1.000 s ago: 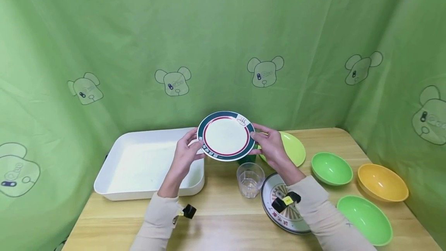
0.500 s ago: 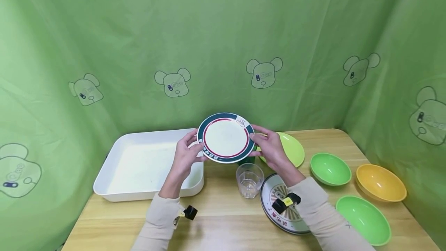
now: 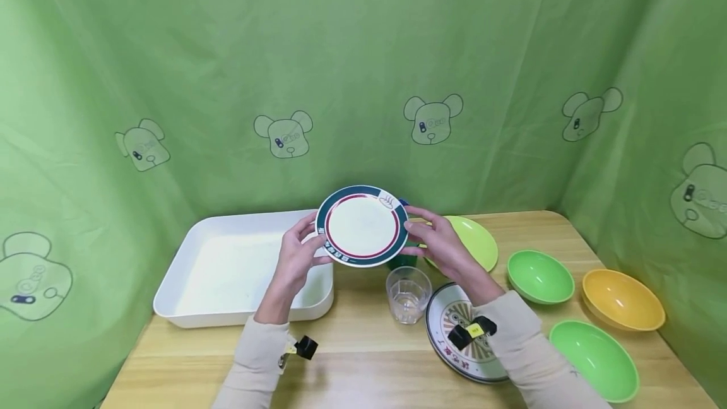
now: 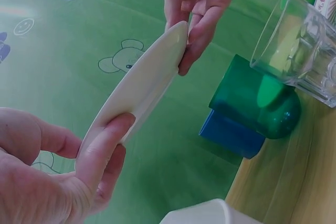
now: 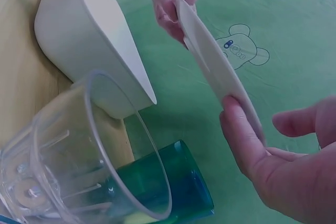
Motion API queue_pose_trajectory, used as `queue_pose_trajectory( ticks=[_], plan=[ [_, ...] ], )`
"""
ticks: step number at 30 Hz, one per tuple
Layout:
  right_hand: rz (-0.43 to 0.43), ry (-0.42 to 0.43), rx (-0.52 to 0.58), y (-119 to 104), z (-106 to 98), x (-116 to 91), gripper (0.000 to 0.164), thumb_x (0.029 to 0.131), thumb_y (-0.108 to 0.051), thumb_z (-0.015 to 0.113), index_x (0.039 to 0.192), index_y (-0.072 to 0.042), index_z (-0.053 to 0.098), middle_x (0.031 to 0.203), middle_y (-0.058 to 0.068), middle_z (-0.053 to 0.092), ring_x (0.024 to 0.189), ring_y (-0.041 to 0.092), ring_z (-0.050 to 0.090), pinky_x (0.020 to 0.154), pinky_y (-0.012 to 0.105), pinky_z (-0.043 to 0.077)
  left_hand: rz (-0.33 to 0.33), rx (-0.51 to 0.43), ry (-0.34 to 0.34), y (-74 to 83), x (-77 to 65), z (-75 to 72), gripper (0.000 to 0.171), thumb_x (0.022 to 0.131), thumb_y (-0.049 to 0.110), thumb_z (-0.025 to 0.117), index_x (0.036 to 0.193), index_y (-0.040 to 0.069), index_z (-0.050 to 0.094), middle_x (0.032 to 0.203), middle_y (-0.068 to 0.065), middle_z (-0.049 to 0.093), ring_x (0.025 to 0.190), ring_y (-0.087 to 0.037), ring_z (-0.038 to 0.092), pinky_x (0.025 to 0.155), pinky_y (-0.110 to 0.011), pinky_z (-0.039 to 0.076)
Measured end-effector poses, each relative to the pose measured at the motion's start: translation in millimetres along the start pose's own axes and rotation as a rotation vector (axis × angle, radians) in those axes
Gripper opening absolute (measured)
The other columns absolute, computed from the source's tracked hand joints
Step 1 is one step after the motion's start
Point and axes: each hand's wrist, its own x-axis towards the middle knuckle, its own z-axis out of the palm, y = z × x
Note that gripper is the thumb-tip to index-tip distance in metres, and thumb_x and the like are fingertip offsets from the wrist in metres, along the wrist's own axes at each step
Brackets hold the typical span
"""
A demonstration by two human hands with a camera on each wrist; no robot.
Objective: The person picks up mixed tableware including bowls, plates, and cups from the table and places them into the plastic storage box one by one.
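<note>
The round white plate, with its dark green rim band and thin red ring, has moved a little toward the deep white rectangular tray since the earlier frame, and both hands have gone together with it. I see it now lifted in the air over the far part of the light wooden worktop, its decorated face tilted to the head camera.

The left hand pinches one side of the rim between thumb and fingers, and the right hand pinches the opposite side in the same way; each is closed only as far as the thin edge permits.

I judge the plate to be stiff and moderately light, made of ceramic or hard plastic; I cannot tell which. Its glossy surface may be slippery, and if it is ceramic, a fall could chip it. For this reason I would keep the hold at two opposite sides, thumbs on the face and fingers supporting behind, and stay well above the clear ribbed plastic-looking tumbler and the translucent green cup.
</note>
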Motion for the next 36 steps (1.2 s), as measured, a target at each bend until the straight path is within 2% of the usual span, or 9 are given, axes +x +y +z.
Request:
queue_pose_trajectory(
  ticks=[6,11,22,27,36],
  plan=[
    [-0.023,-0.038,-0.060,-0.8,-6.8,-4.7,0.052,0.106,-0.008,0.052,0.155,0.002,0.036,0.138,0.032,0.055,0.115,0.032,0.067,0.093,0.038,0.059,0.001,-0.014,0.013,0.0,-1.3,-6.1,0.058,0.094,-0.009,0.058,0.150,0.001,0.047,0.130,-0.025,0.053,0.083,-0.020,0.068,0.063,-0.033,0.065],
    [-0.072,-0.032,-0.155,0.6,-15.2,-7.6,0.044,0.107,-0.010,0.053,0.147,0.006,0.046,0.137,0.030,0.058,0.120,0.037,0.064,0.092,0.040,0.060,0.008,-0.026,0.025,-0.6,-2.4,-12.6,0.058,0.094,-0.010,0.056,0.150,0.000,0.046,0.131,-0.025,0.053,0.084,-0.020,0.067,0.063,-0.032,0.064],
    [-0.125,0.008,-0.244,8.7,-30.2,-14.8,0.036,0.104,-0.006,0.058,0.137,0.009,0.056,0.128,0.026,0.065,0.111,0.033,0.069,0.086,0.040,0.062,-0.003,-0.069,0.068,-4.3,-5.4,-23.8,0.061,0.093,-0.012,0.054,0.151,0.001,0.042,0.131,-0.024,0.049,0.085,-0.020,0.067,0.066,-0.035,0.065],
    [-0.145,0.058,-0.314,10.5,-34.5,-21.2,0.034,0.103,-0.005,0.059,0.135,0.007,0.058,0.125,0.025,0.066,0.111,0.035,0.068,0.085,0.038,0.063,-0.010,-0.085,0.082,-5.9,-5.8,-28.3,0.061,0.094,-0.012,0.053,0.152,0.001,0.040,0.131,-0.024,0.048,0.085,-0.021,0.067,0.068,-0.036,0.065],
    [-0.197,0.121,-0.452,15.6,-44.7,-31.5,0.026,0.102,-0.003,0.059,0.127,0.006,0.063,0.118,0.025,0.069,0.102,0.031,0.071,0.080,0.034,0.064,-0.015,-0.093,0.102,-2.8,-5.4,-39.8,0.060,0.096,-0.011,0.052,0.153,0.001,0.039,0.135,-0.023,0.048,0.086,-0.019,0.067,0.070,-0.037,0.065]
  ],
)
